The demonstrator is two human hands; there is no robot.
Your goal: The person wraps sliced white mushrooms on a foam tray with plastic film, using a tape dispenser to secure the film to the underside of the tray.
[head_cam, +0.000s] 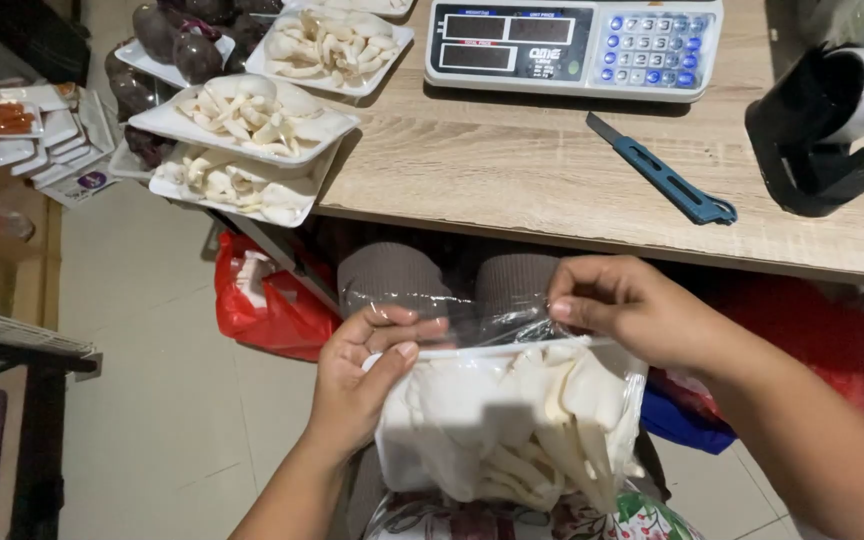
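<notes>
Item: clear thin plastic film [452,315] stretched over a white foam tray of pale sliced mushrooms [512,420], held above the lap, below the front edge of the pale wooden bench [512,170]. Left hand [362,375]: pinched shut on the film at the tray's near-left rim. Right hand [622,310]: fingertips closed on the film at the far-right rim. Handling, judged: light; film soft, clingy, slippery, prone to tearing if pulled hard; foam tray stiff but brittle, easily dented; mushrooms fragile. Best held at tray rim or underside (not by the loose film alone). Nearby on bench: grey digital scale [572,45], blue utility knife [667,180], black tape dispenser [822,130], further mushroom trays [252,115].
</notes>
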